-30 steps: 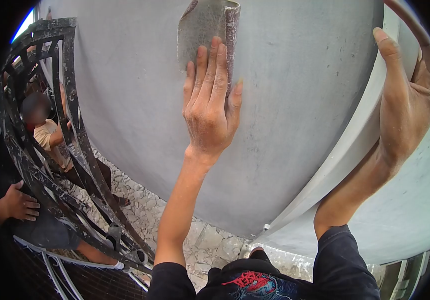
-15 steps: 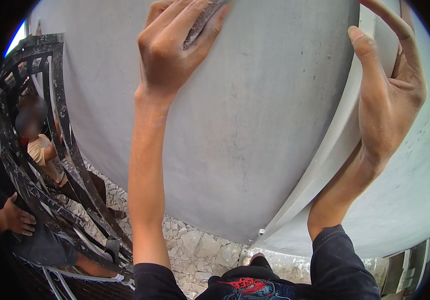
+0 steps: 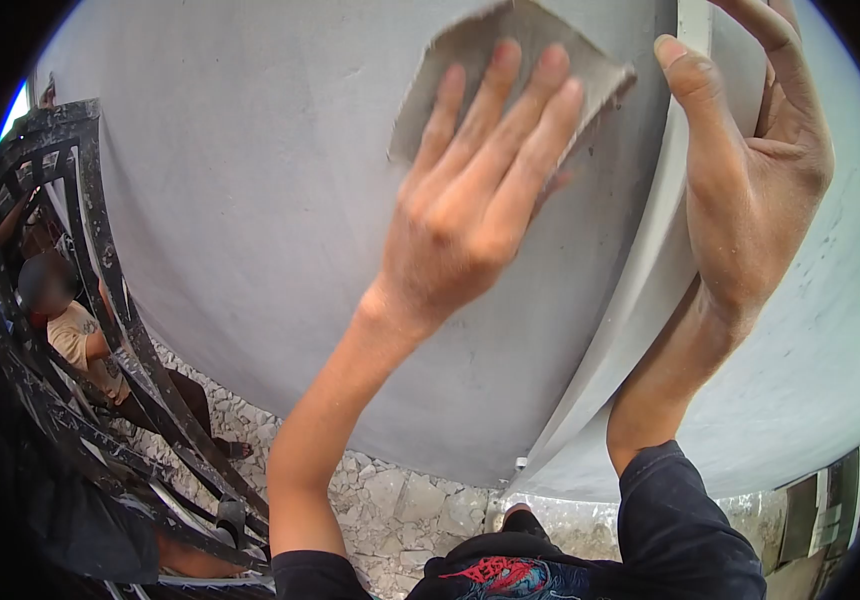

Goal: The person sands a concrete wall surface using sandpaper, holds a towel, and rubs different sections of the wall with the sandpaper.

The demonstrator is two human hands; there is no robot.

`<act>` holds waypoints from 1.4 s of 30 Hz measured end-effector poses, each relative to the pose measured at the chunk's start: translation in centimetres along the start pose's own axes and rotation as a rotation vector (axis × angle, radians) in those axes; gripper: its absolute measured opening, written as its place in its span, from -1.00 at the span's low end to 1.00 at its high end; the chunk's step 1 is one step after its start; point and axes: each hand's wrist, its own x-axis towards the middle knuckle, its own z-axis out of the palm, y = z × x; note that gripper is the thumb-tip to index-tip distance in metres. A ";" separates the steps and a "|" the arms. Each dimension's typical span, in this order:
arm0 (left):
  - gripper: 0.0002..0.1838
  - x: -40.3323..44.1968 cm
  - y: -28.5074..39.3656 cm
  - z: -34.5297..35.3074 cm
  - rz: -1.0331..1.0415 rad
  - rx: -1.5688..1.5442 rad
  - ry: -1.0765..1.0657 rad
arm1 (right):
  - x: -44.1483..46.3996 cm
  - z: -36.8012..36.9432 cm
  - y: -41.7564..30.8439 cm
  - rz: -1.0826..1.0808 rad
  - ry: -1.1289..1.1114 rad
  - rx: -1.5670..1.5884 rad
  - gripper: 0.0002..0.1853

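Note:
My left hand (image 3: 470,205) lies over a sheet of sandpaper (image 3: 510,30), its fingers pressing the sheet against the grey plastered wall (image 3: 270,200). The sheet shows a pale back, creased edges and a dark, bent right corner. To the right, my right hand (image 3: 765,170) rests at a raised pale vertical strip (image 3: 640,290) on the wall. Its thumb is stretched apart from the fingers, and nothing shows in it. The fingertips run out of view at the top. Whitish dust covers parts of both hands.
On the left stands a dark metal frame (image 3: 90,200) splashed with paint. Behind it a person (image 3: 80,335) in a light shirt sits or crouches. Broken stone rubble (image 3: 390,510) covers the ground below, along the wall's foot. Another person's leg (image 3: 195,560) shows at lower left.
My left hand has moved right and down across the wall with the sandpaper, whose pale back is now visible. My right hand appears slightly further left in view, still at the strip.

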 end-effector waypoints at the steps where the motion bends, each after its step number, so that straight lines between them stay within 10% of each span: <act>1: -0.53 -2.0 1.6 0.3 -0.045 -0.029 -0.055 | 0.0 -0.2 0.3 -0.019 -0.010 -0.017 -0.58; 26: -0.58 -8.6 4.4 -1.1 0.100 0.052 -0.329 | -0.2 0.5 0.1 0.018 0.016 0.042 -0.53; 34: -0.57 2.3 -4.5 -2.4 -0.117 0.029 0.037 | -0.2 0.9 -2.7 -0.035 0.104 0.013 -0.54; 42: -0.36 -13.1 4.1 -1.6 -0.371 -0.060 -0.094 | -0.1 0.6 -1.5 -0.036 0.078 0.080 -0.52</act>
